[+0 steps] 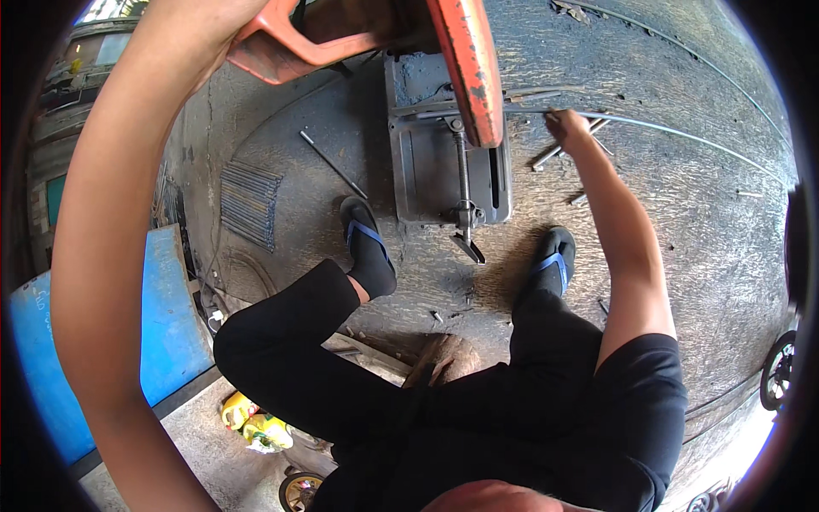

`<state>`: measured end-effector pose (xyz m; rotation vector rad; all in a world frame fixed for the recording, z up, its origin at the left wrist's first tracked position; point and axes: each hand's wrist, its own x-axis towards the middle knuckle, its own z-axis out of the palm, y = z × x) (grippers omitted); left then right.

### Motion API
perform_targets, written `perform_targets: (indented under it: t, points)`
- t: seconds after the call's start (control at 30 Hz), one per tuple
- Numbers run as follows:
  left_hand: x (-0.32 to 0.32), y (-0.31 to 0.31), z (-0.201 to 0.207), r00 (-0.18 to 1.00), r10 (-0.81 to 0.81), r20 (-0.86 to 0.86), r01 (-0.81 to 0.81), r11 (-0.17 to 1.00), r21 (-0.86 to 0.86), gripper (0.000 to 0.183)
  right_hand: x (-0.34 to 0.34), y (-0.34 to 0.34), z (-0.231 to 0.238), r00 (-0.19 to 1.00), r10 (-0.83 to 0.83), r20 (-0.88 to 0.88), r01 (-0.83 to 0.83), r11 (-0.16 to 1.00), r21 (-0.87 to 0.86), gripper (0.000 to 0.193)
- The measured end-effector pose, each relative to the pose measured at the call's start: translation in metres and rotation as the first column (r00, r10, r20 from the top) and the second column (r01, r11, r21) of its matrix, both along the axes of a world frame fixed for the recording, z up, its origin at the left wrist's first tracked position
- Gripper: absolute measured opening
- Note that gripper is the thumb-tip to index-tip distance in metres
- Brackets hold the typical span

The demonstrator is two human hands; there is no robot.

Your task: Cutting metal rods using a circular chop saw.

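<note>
My left hand (pixel 223 19), cut off by the top edge, is closed on the orange handle (pixel 311 53) of a chop saw. The saw's worn orange blade guard (pixel 471 72) hangs over its grey metal base (pixel 422 175), on which a vise screw (pixel 463 175) lies lengthwise. To the right of the base, my right hand (pixel 568 128) is closed around a long thin metal rod (pixel 674 130). From the vise area the rod runs out past that hand and far to the right. The guard hides where the rod meets the blade.
A row of cut rods (pixel 249 205) lies left of the saw, with one loose rod (pixel 333 164) nearer it. Short rod pieces (pixel 597 126) lie by my right hand. My sandalled feet flank the base. A wooden block (pixel 445 358) and a blue panel (pixel 171 320) are closer to me.
</note>
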<state>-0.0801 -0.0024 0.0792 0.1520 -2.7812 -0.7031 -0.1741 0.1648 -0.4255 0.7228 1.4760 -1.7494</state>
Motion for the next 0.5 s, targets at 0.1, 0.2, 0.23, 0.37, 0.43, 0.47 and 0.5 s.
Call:
perform_targets:
  t: [0.1,0.2,0.23,0.37,0.43,0.47,0.5]
  points:
    - [-0.005,0.008,-0.003,0.998,-0.04,-0.042,0.042,0.997,0.066,0.014,0.003,0.023,0.014,0.994,0.008,0.106,0.0,0.997,-0.078,0.018]
    - [0.0,0.007,0.008,0.999,-0.028,-0.044,0.029,0.999,0.024,0.014,-0.001,0.006,0.021,0.995,-0.074,0.059,0.077,0.996,-0.047,0.022]
    - [0.002,0.005,0.01,0.999,-0.044,-0.031,0.045,0.999,0.017,0.014,-0.01,0.006,0.013,0.986,-0.152,0.075,0.153,0.988,-0.005,0.023]
    - [-0.005,0.005,-0.006,0.995,-0.095,-0.043,0.098,0.992,0.077,0.014,-0.058,0.098,-0.034,0.893,-0.429,-0.136,0.446,0.884,0.143,0.024]
    - [-0.003,0.011,-0.007,0.997,0.001,-0.073,-0.001,1.0,0.008,0.014,-0.065,0.11,-0.025,0.874,-0.472,-0.115,0.483,0.869,0.102,0.018]
    - [-0.004,0.01,-0.008,0.998,-0.004,-0.07,0.005,1.0,0.01,0.014,-0.063,0.11,-0.024,0.872,-0.477,-0.113,0.488,0.867,0.106,0.018]
    - [-0.005,0.006,-0.007,0.998,-0.035,-0.047,0.038,0.998,0.055,0.014,-0.062,0.108,-0.023,0.877,-0.468,-0.111,0.479,0.87,0.115,0.015]
